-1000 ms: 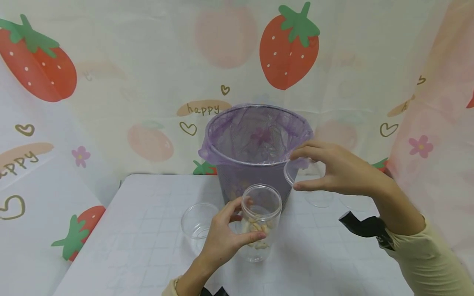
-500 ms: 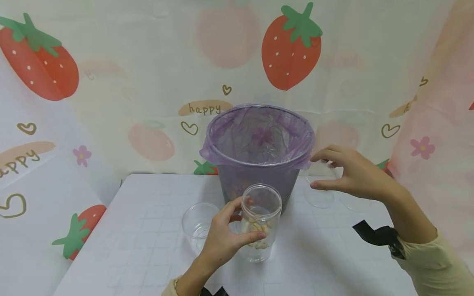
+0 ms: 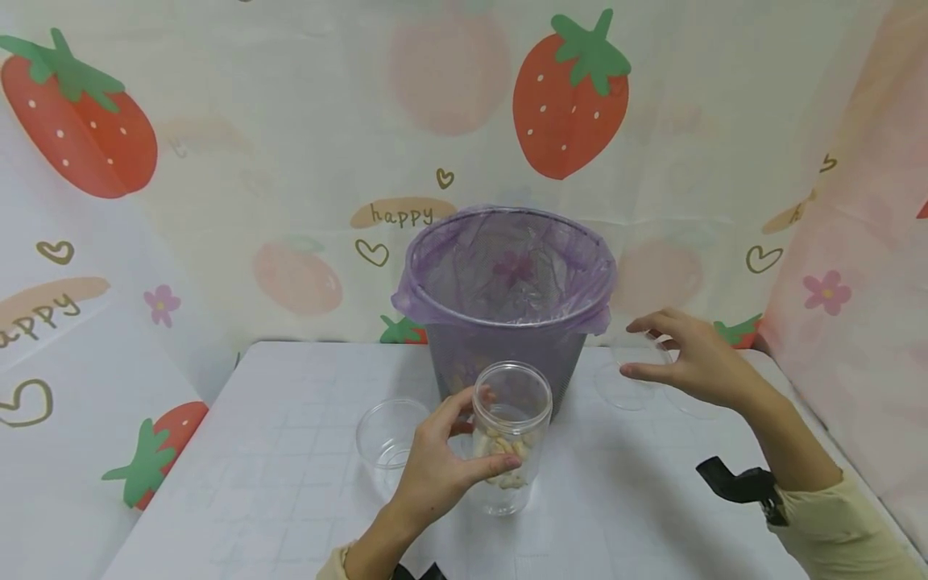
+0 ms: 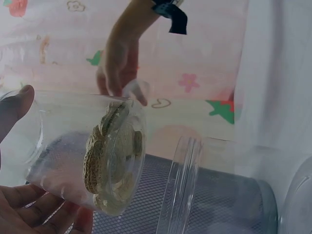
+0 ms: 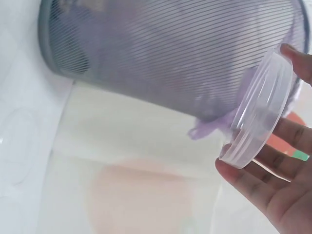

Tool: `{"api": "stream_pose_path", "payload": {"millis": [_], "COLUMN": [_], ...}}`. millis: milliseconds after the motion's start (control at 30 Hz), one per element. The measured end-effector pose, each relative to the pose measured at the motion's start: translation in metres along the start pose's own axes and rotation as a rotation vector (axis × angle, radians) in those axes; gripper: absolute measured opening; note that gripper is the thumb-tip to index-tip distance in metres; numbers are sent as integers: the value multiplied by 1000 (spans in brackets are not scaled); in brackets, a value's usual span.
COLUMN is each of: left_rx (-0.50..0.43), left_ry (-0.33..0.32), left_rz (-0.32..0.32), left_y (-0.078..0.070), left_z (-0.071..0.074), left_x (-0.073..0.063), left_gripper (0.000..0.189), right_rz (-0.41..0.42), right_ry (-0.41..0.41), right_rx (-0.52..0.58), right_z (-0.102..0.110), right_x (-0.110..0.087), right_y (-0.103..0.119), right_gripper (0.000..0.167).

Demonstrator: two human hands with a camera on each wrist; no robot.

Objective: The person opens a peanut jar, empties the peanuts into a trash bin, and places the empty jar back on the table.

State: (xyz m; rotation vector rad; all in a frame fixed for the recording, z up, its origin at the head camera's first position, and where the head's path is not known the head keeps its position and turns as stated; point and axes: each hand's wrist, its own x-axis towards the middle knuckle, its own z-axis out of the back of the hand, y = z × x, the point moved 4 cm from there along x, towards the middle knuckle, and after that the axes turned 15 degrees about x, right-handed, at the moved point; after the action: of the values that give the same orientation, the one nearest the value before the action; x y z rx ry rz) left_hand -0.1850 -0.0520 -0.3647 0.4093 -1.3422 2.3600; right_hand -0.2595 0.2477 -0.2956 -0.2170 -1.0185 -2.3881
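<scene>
My left hand (image 3: 449,459) grips a clear plastic jar (image 3: 507,503) by its side, thumb in front. The jar stands upright and uncapped, with peanuts (image 4: 95,158) in their shells at the bottom. On the right, my right hand (image 3: 699,358) holds a clear round lid (image 5: 261,107) by its rim between thumb and fingers. The lid is tilted on edge and above the table. Beside my left hand stands a second clear container (image 3: 387,435), open at the top.
Behind the jar stands a mesh wastebasket (image 3: 500,354) lined with a purple bag (image 3: 428,300). Clear discs that look like lids (image 3: 623,399) lie on the white table (image 3: 290,483) at the right. Strawberry-print cloth (image 3: 304,121) closes off the back and sides.
My right hand has moved right and lower with the lid, away from the wastebasket rim. The left hand and the jar have stayed in place.
</scene>
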Motion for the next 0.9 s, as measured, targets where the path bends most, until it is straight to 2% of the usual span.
{"api": "stream_pose_path", "payload": {"millis": [300,900], "left_rx": [6,-10], "left_ry": [3,17], "left_rz": [-4,4], "left_y": [0,0], "left_z": [-2,-3], "left_x": [0,-1], "left_gripper": [70,70], "right_rz": [-137,-259], "right_ry": [4,16], "right_rx": [34,-10], "right_z": [-10,-40], "right_x": [-8,-21], "right_y": [-36,-93], "right_gripper": [50,57]}}
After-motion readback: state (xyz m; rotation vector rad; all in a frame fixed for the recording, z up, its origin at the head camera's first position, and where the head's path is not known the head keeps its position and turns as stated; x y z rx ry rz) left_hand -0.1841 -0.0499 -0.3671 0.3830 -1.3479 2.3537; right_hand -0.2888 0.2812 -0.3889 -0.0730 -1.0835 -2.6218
